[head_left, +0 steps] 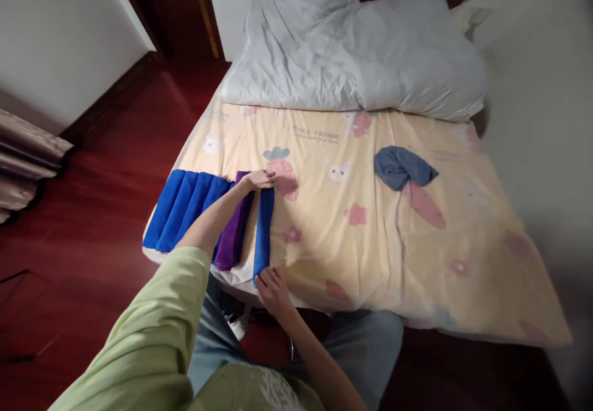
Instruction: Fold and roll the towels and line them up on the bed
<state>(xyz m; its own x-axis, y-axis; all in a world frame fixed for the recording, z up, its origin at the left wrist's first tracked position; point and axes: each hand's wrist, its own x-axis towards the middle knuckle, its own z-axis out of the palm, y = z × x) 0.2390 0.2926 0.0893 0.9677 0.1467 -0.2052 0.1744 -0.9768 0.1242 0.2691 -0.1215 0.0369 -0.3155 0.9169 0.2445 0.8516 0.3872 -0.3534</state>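
Note:
A long, narrow folded blue towel (pixel 264 225) stretches away from me at the near edge of the bed. My left hand (pixel 260 179) is over its far end, fingers bent around the cloth, with the thumb hidden. At the near end, my right hand (pixel 274 290) pinches the towel's corner between thumb and fingers. Just left of it lies a folded purple towel (pixel 231 238), partly covered by my left forearm. Farther left, several folded blue towels (pixel 178 210) lie side by side in a row.
A yellow patterned sheet (pixel 319 238) covers the bed. On its right part lies a crumpled grey-blue cloth (pixel 403 167). A pale bunched quilt (pixel 352 52) fills the head end. Dark red floor (pixel 102 170) and a curtain (pixel 28 151) are to the left.

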